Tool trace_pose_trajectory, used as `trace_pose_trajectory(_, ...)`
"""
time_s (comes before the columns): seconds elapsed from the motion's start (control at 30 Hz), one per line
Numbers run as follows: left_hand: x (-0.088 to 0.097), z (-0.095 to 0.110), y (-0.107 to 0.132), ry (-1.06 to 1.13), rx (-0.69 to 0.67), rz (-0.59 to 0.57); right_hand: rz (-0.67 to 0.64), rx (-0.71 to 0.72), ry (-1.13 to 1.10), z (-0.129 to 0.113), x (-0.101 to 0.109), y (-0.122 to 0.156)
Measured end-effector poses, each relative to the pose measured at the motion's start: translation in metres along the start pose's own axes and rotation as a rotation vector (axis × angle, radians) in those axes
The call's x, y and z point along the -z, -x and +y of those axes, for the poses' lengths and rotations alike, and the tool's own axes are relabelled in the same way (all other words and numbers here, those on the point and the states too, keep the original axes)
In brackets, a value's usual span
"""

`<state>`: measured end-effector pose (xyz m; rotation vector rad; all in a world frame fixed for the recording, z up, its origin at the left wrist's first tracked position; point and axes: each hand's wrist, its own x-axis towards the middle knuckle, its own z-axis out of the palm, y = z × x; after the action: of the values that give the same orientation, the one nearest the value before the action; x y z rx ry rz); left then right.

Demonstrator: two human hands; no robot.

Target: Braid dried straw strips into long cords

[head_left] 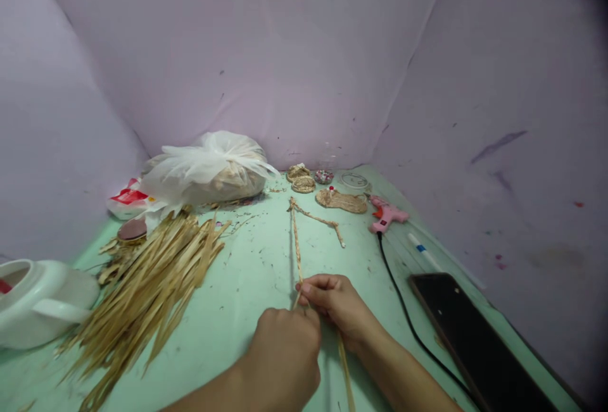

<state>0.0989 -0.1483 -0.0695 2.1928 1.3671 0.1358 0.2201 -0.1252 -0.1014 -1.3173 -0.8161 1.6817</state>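
Note:
A thin braid of dried straw-like strips (297, 244) runs from my hands toward the back of the green table, then bends back to the right in a second length. My right hand (332, 304) pinches the near end of this braid between thumb and fingertips. Close beside it, my left hand (287, 352) is closed around loose strips at the same end; its fingertips are partly hidden behind the hand. One pale loose strip (346, 371) hangs from below my right hand toward the table's front edge.
Left lie a pile of dried strips (166, 273), a white pot (45, 301) and a tied plastic bag (213, 168). A woven sandal-shaped piece (342, 200), smaller woven pieces (303, 183) and a bead container (323, 176) sit behind. Right are a pink glue gun (387, 214) and a phone (475, 342).

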Motion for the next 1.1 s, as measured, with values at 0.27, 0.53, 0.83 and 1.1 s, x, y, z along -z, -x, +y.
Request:
trace_pose_trajectory(0.27,0.034,-0.011,-0.025,0.962,0.404,-0.017,-0.06,-0.048,-0.005,-0.005,0.001,0.001)
trace_pose_trajectory(0.53,0.013,-0.026,-0.04,0.915,0.314,-0.189,-0.139,0.093,0.193,-0.001,0.006,-0.008)
trace_pose_trajectory(0.83,0.004,-0.036,-0.041,0.354,0.162,0.147,0.035,0.412,0.776,0.004,0.008,-0.003)
trace_pose_trajectory(1.1,-0.003,-0.035,-0.043,0.509,0.205,0.089,0.174,0.312,0.98,-0.004,0.006,0.003)
